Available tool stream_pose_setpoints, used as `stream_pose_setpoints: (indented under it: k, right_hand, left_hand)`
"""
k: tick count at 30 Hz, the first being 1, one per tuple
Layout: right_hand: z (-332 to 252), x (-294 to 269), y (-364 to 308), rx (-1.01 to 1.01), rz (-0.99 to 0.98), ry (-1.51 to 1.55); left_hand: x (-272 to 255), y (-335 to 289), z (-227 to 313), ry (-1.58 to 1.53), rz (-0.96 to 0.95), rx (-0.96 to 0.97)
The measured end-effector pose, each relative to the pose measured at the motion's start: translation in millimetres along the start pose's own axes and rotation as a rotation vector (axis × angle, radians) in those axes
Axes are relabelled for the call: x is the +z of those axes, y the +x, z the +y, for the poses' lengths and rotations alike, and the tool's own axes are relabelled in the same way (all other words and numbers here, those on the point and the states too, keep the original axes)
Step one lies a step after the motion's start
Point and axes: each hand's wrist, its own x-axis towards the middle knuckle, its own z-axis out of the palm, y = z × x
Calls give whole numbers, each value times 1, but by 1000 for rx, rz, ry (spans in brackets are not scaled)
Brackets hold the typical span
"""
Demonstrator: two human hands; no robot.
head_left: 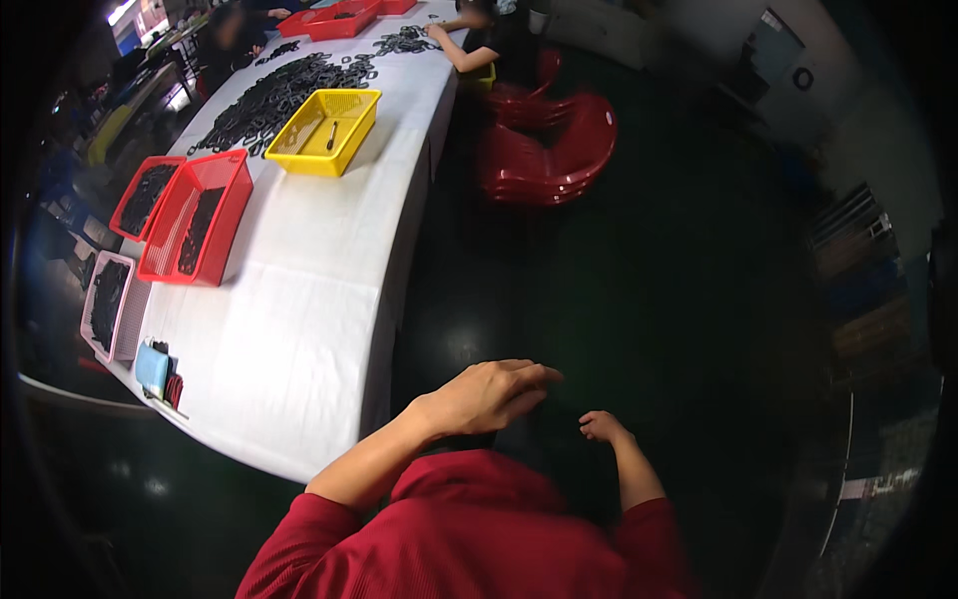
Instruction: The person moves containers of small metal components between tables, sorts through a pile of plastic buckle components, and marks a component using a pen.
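Note:
My left hand [491, 395] is held in front of my red-sleeved body, to the right of the table's near end. Its fingers reach loosely to the right with the thumb below them, and I see nothing in it. Farther right, my right hand [601, 426] hangs over the dark floor with its fingers curled in. No object shows in that hand either. Both hands are apart from the white-covered table [299, 329].
On the table stand a yellow basket [349, 153] with a small dark tool, red baskets [232, 215] and a pink basket [130, 324] of black parts. Loose black parts [269, 100] form a heap. Stacked red chairs [549, 160] stand beside the table; two people work at the far end.

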Motion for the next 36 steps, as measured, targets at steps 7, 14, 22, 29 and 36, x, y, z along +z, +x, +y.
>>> stream_pose_setpoints:
  k: [7, 14, 22, 29, 36]
  right_hand:
    - [-129, -160, 207, -167, 177, -560]
    - [-369, -233, 325, -382, 468, -583]
    - [-423, -248, 435, -145, 187, -931]
    - [-418, -253, 450, -245, 251, -1194]
    - [-368, -222, 405, -315, 50, -1278]
  left_hand:
    - [-38, 61, -134, 156, 518, -642]
    - [-95, 63, -156, -82, 923, -1038]
    - [-111, -5, -298, 375, 899, -1524]
    - [-103, -14, -322, 366, 718, -1649]
    - [-111, -11, -314, 381, 721, -1662]
